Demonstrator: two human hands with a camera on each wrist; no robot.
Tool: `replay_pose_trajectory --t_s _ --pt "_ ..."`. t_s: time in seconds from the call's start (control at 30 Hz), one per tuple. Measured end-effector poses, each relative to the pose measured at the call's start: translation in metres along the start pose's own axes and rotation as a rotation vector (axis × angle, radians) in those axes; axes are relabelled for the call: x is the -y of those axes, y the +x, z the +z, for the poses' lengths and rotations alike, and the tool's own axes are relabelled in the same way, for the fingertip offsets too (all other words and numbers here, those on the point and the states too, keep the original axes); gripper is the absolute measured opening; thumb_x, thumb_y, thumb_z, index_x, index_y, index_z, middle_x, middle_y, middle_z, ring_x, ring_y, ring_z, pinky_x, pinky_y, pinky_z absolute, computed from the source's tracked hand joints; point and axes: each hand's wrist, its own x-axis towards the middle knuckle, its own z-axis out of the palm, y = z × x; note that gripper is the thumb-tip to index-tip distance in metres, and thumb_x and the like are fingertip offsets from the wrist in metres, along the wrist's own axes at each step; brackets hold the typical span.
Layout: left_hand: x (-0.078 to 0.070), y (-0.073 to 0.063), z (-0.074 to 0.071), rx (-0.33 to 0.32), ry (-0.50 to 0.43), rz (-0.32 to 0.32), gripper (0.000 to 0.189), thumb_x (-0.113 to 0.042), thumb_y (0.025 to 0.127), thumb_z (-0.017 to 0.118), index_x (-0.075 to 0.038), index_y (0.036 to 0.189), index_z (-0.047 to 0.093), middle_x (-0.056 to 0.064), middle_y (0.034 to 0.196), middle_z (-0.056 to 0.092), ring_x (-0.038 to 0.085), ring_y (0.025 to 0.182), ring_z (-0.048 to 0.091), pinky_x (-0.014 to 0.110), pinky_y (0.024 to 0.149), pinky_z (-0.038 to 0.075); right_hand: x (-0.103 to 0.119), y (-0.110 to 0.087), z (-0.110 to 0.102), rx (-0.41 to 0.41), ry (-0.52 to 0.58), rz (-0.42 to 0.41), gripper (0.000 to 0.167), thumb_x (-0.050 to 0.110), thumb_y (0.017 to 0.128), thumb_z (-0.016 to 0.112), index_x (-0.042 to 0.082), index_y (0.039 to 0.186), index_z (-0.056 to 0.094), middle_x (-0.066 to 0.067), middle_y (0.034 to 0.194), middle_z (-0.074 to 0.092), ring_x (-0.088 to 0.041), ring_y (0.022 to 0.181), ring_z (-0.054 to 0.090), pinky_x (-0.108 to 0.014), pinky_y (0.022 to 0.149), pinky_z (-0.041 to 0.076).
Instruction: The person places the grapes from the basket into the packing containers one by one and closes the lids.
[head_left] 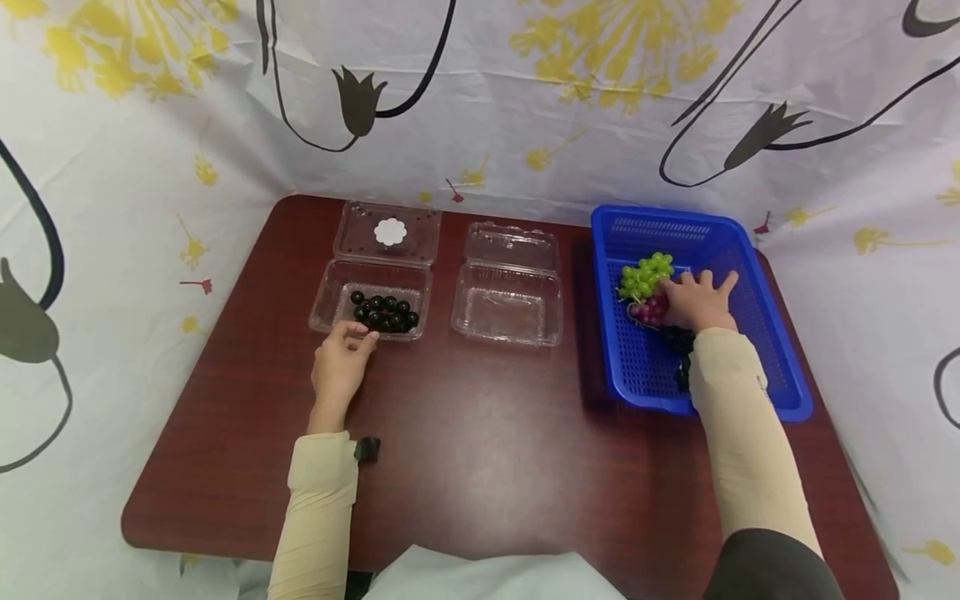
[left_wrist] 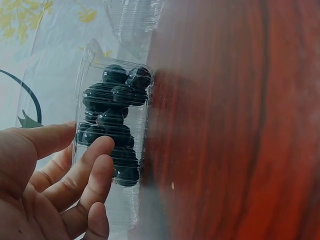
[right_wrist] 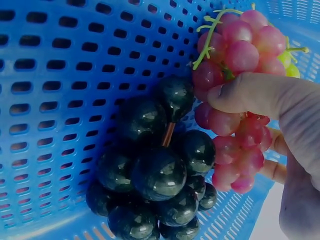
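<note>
My right hand (head_left: 699, 302) reaches into the blue basket (head_left: 617, 350). In the right wrist view its thumb presses on a bunch of red grapes (right_wrist: 239, 55), and its other fingers curl behind the bunch. Green grapes (head_left: 647, 275) lie just beyond it. Black grapes (right_wrist: 159, 172) sit beside the red ones, partly under my forearm in the head view. My left hand (head_left: 341, 367) is at the near rim of the left clear plastic container (head_left: 322, 304), fingers loosely bent against its wall. Another bunch of black grapes (head_left: 384, 312) lies inside that container.
A second clear container (head_left: 506, 312), lid raised, stands between the left container and the basket. The left container's lid (head_left: 352, 237) leans back with a white flower-shaped label (head_left: 390, 232). A patterned cloth (head_left: 480, 100) hangs behind the dark red table (head_left: 480, 433).
</note>
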Motion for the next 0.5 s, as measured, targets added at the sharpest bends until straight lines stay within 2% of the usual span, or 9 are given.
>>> replay_pose_trajectory --t_s 0.2,0.5 --pt "-0.0005 -0.0009 -0.0009 -0.002 -0.005 0.024 0.028 -0.04 0.096 0.058 -0.017 0.113 0.059 0.007 0.094 0.075 0.025 0.076 0.065 0.032 0.059 0.039 0.0009 -0.0027 -0.0019 0.002 0.005 -0.005 0.058 0.024 0.086 0.071 0.013 0.137 0.047 -0.035 0.136 0.038 -0.062 0.126 0.02 -0.082 0.096 -0.012" --pt "0.0014 -0.0005 -0.0002 0.006 0.001 0.025 0.029 -0.041 0.096 0.056 -0.018 0.113 0.059 0.006 0.094 0.075 0.023 0.075 0.064 0.033 0.06 0.039 -0.0028 -0.0035 -0.0003 -0.028 0.036 -0.027 0.057 0.032 0.085 0.072 0.014 0.135 0.05 -0.033 0.136 0.039 -0.06 0.127 0.02 -0.081 0.097 -0.014"
